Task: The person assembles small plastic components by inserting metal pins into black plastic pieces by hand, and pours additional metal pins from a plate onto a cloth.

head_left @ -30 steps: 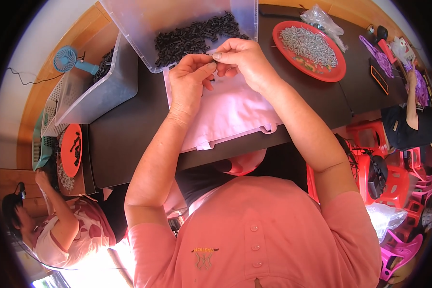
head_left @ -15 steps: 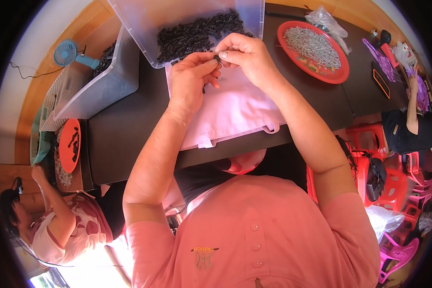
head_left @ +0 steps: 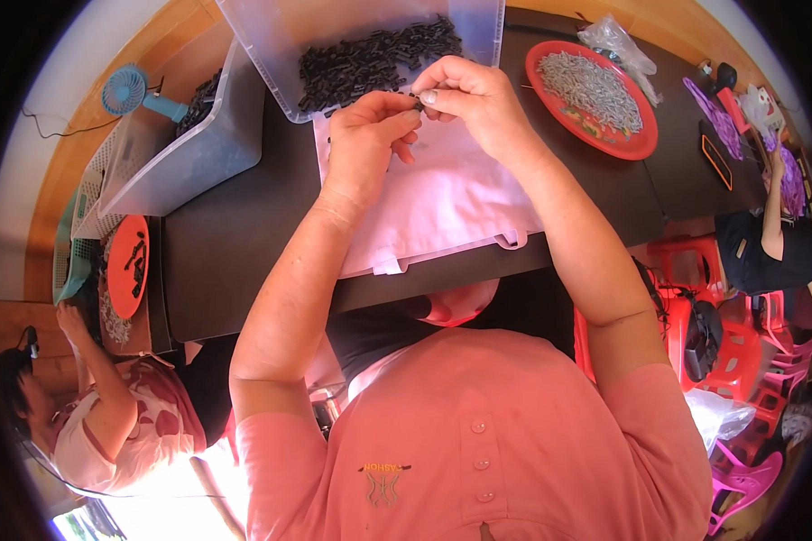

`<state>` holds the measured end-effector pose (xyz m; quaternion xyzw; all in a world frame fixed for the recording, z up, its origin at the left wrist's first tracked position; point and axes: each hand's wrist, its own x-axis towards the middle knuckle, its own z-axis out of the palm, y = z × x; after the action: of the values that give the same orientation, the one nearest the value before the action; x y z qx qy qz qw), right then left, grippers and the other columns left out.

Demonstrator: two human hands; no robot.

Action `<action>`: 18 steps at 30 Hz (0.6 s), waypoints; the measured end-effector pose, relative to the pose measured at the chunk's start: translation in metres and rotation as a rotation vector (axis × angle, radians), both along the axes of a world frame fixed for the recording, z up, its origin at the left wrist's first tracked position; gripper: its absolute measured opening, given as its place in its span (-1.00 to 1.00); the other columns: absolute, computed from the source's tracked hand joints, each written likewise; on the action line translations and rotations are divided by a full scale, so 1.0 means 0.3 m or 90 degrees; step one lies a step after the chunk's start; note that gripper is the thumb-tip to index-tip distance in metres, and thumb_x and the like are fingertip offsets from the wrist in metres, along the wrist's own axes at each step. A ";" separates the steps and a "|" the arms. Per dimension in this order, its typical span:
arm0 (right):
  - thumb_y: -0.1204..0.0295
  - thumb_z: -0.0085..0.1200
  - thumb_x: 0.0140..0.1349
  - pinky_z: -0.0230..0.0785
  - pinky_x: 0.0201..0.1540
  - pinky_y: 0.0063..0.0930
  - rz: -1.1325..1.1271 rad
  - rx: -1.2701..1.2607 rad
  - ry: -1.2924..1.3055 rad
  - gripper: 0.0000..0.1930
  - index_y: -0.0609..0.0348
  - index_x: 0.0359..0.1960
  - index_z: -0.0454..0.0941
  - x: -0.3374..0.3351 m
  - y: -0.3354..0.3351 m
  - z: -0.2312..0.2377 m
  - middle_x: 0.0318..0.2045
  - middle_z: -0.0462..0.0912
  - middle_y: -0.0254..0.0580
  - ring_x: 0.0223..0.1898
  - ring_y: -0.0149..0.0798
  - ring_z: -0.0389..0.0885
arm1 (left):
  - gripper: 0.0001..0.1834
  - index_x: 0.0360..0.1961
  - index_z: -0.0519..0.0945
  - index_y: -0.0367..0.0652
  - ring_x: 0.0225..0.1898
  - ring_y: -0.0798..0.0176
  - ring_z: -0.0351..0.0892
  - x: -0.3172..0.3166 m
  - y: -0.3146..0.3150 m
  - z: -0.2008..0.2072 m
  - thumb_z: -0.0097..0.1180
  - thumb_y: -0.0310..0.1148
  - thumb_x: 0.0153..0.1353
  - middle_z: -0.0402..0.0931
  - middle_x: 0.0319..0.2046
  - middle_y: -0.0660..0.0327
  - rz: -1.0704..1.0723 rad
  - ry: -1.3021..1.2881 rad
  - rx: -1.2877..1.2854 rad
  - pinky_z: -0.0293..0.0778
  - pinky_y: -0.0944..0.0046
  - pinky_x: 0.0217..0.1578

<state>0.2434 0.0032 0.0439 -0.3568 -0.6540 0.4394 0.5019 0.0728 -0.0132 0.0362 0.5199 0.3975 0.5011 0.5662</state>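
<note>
We find one black part (head_left: 419, 105) clamped between left hand (head_left: 368, 132) and right hand (head_left: 475, 94).

Nearest us, a pink cloth (head_left: 447, 203) lies on the dark table (head_left: 221, 270); above its far end, thumb and forefinger of each hand are closed together on the part. It lies right of the left fingertips and left of the right ones, neither hand being nearer; fingers cover most of it, so we cannot tell its long axis. Just beyond stands a clear bin (head_left: 493, 41) with loose black pieces (head_left: 361, 68) spread inside. To the right, a red plate (head_left: 639, 150) holds heaped silvery pins (head_left: 595, 90). To the left, a tilted bin (head_left: 185, 167) contains more black pieces; past it, an orange plate (head_left: 124, 248) bears a few.
</note>
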 end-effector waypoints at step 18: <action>0.53 0.15 0.17 0.40 -0.36 -0.57 -0.045 0.021 -0.036 -0.93 0.31 -0.37 0.58 -0.008 0.014 -0.028 -0.53 0.59 -0.30 -0.46 -0.49 0.51 | -0.87 -0.28 0.58 -0.40 -0.49 0.34 0.53 0.003 -0.011 0.009 0.18 -0.55 0.15 0.58 -0.45 0.13 0.003 -0.071 -0.044 0.42 0.37 -0.59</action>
<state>0.2409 0.0075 0.0356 -0.3837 -0.6618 0.4002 0.5046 0.0737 -0.0166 0.0389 0.4701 0.3835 0.5165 0.6043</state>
